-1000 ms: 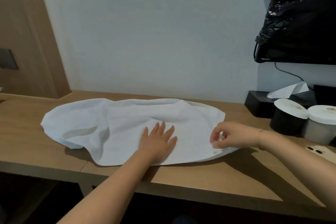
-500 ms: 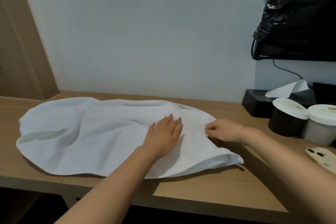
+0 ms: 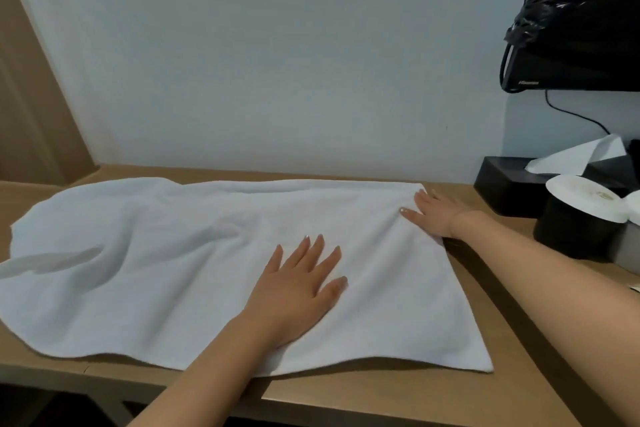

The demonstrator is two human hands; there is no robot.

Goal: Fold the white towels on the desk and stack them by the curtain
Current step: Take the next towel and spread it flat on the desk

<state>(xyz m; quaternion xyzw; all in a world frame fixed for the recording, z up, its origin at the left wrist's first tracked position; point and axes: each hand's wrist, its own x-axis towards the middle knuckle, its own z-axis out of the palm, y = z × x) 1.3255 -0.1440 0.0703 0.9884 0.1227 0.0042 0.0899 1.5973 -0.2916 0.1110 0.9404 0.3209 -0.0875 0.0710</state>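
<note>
Towel flat on desk, both hands pressing it down.

I see 1 white towel (image 3: 194, 253) spread across the desk (image 3: 381, 395), left part rumpled, right edge straight; no curtain in view. My left hand (image 3: 298, 284) lies palm-down mid-towel, fingers straight & slightly spread. My right hand (image 3: 436, 215) rests flat at the far right corner, fingers straight, close together, pinching nothing. Cloth looks soft, light, limp: it'll sag & wrinkle, won't slip much on wood, I'd guess. Best grab pts prob. the 2 right corners, pinch & carry over to the left. Also 1 tissue box (image 3: 502, 180), 2 lidded cups (image 3: 575, 222) at right.
</note>
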